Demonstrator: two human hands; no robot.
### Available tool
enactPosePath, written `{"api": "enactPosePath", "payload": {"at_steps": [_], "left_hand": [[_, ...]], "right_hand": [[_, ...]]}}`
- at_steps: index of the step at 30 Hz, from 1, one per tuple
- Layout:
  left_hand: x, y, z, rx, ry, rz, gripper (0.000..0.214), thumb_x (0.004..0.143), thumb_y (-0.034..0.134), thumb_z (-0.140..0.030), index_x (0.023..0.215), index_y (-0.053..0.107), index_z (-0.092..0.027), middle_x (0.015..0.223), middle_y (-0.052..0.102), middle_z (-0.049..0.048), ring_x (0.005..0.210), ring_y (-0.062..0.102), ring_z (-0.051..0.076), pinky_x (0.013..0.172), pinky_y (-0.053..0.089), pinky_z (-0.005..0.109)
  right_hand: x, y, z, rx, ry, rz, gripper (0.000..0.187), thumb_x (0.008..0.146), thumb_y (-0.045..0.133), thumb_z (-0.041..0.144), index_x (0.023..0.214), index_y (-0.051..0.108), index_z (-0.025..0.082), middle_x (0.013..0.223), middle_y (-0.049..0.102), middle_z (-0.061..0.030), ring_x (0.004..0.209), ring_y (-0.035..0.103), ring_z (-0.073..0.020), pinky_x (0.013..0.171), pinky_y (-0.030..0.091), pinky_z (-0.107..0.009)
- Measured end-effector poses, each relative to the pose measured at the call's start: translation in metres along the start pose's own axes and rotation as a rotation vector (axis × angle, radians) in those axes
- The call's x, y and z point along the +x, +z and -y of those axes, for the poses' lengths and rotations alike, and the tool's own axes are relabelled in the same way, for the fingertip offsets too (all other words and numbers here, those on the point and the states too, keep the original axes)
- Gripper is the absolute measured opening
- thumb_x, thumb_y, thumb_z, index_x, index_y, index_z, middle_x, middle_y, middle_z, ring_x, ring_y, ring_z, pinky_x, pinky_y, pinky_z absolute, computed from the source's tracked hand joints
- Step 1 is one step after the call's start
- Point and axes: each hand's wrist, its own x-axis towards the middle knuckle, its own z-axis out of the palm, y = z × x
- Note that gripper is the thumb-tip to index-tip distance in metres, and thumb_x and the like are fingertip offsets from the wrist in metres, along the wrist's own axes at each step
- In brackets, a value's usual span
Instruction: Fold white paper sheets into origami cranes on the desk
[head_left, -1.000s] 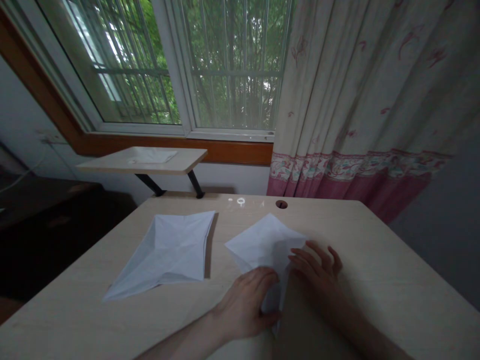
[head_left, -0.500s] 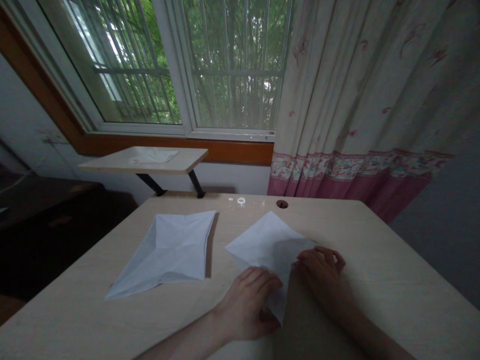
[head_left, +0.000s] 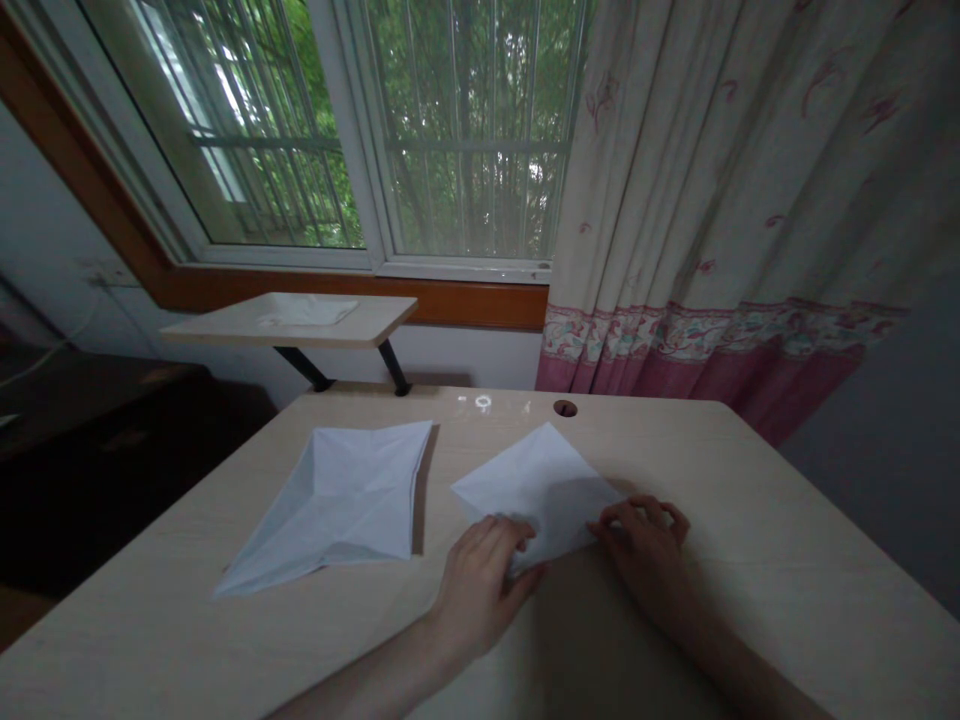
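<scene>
A white sheet of paper (head_left: 544, 480), folded into a diamond-like shape, lies on the desk in front of me. My left hand (head_left: 487, 570) grips its near left edge between thumb and fingers, the fingers on top. At the right corner, my right hand (head_left: 641, 530) pinches the paper, with its fingertips curled at the edge. Left of my hands rests a second piece of white folded paper (head_left: 360, 490), creased and opened partly, with a long point reaching toward the near left. Neither hand touches that one.
The desk (head_left: 315, 650) has a round cable hole (head_left: 565, 408) at its far edge. A small raised shelf (head_left: 225, 325) on black legs holds crumpled white paper (head_left: 307, 308). Behind stand a window (head_left: 465, 130) and a floral curtain (head_left: 697, 200).
The near point of the paper has been folded up, so it no longer reaches toward me. My left hand moved slightly away from me and left with that edge; my right hand stayed nearly in place.
</scene>
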Motion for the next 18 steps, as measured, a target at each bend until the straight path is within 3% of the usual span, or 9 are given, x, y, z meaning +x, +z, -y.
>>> {"api": "enactPosePath", "payload": {"at_steps": [4, 10, 14, 18], "left_hand": [[0.0004, 0.0031, 0.0024, -0.006, -0.03, -0.069, 0.016, 0.099, 0.049, -0.033, 0.107, 0.056, -0.02, 0.088, 0.069, 0.0046, 0.079, 0.067, 0.021, 0.07, 0.054, 0.034], [-0.0006, 0.0052, 0.0048, -0.054, -0.15, -0.185, 0.023, 0.097, 0.053, -0.029, 0.118, 0.05, -0.02, 0.098, 0.066, 0.0071, 0.085, 0.066, 0.023, 0.076, 0.055, 0.037], [-0.0031, 0.0019, 0.0012, -0.112, 0.013, -0.277, 0.035, 0.093, 0.051, -0.017, 0.127, 0.043, -0.021, 0.115, 0.06, 0.0127, 0.107, 0.06, 0.026, 0.089, 0.053, 0.042], [-0.007, -0.0011, -0.0011, -0.137, 0.186, -0.293, 0.044, 0.087, 0.048, -0.009, 0.128, 0.042, -0.022, 0.116, 0.058, 0.0141, 0.109, 0.058, 0.026, 0.087, 0.053, 0.043]], "right_hand": [[0.0001, -0.0013, -0.0001, 0.046, -0.019, 0.044, 0.03, 0.102, 0.041, 0.04, 0.083, 0.059, 0.024, 0.085, 0.071, -0.0014, 0.09, 0.065, -0.0248, 0.093, 0.028, -0.047], [0.0009, -0.0015, 0.0009, 0.08, -0.008, 0.1, 0.03, 0.101, 0.042, 0.04, 0.081, 0.055, 0.023, 0.08, 0.069, -0.0003, 0.083, 0.067, -0.0227, 0.092, 0.03, -0.045], [0.0019, -0.0022, 0.0028, 0.077, -0.018, 0.085, 0.033, 0.102, 0.039, 0.041, 0.079, 0.054, 0.024, 0.079, 0.068, -0.0006, 0.079, 0.066, -0.0216, 0.089, 0.032, -0.044], [0.0032, -0.0023, 0.003, 0.071, -0.024, 0.089, 0.034, 0.102, 0.039, 0.042, 0.078, 0.054, 0.023, 0.078, 0.068, -0.0008, 0.077, 0.065, -0.0217, 0.088, 0.033, -0.045]]}}
